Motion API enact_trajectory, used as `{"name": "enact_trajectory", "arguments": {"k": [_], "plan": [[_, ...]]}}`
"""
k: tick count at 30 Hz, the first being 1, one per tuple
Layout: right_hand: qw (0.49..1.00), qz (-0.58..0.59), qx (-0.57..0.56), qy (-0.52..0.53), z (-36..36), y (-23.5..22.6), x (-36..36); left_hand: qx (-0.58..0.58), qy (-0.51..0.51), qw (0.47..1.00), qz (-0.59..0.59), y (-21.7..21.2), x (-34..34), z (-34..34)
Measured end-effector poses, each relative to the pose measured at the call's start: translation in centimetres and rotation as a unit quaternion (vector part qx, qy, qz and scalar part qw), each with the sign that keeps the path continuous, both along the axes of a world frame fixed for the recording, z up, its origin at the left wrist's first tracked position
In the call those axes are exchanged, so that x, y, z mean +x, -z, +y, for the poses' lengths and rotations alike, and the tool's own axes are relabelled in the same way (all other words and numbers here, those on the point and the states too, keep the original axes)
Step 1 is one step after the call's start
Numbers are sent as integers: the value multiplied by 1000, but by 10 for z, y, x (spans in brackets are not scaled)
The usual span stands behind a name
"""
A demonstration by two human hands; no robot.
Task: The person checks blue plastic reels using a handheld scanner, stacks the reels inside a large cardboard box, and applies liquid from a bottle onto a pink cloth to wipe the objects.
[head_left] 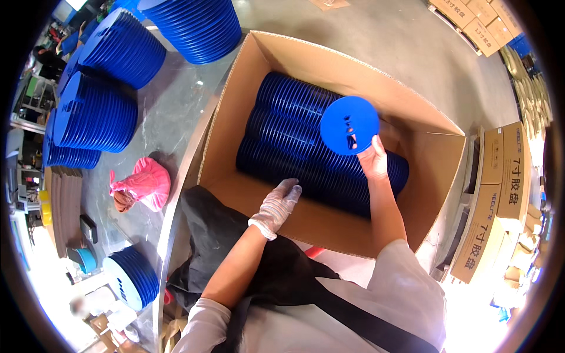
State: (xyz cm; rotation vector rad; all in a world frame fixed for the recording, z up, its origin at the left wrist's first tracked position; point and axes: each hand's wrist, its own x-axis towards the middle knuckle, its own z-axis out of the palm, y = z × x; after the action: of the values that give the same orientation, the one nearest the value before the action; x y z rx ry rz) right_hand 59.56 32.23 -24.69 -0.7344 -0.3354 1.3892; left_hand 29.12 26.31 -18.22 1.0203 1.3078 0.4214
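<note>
A large open cardboard box (432,147) stands in front of me. Inside it, thin blue plastic reels (282,138) lie on edge, packed face to face in long rows. My right hand (374,161), bare, grips the lower right rim of a round blue reel (338,132), holding it face up above the rows; small cut-outs show around its middle. My left hand (276,207) wears a pale, thin glove and hovers by the near side of the box, close to the nearest row. Its fingers are stretched out and nothing shows in them.
A metal table (159,112) on the left carries several stacks of blue reels (97,112), a pink cloth bundle (150,182) and a smaller reel stack (132,276) near me. Printed cartons (488,223) stand on the right, with more cartons (477,20) on a pallet farther off.
</note>
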Motion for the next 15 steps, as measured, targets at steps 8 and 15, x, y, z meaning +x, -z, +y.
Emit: {"name": "enact_trajectory", "arguments": {"k": [8,15], "plan": [[998,6,-64,-13,-5,40,35,56,-10,998,7,18,-2,0],[987,-127,-83,-53,13,4,33,43,-7,999,-19,32,-1,-2]]}}
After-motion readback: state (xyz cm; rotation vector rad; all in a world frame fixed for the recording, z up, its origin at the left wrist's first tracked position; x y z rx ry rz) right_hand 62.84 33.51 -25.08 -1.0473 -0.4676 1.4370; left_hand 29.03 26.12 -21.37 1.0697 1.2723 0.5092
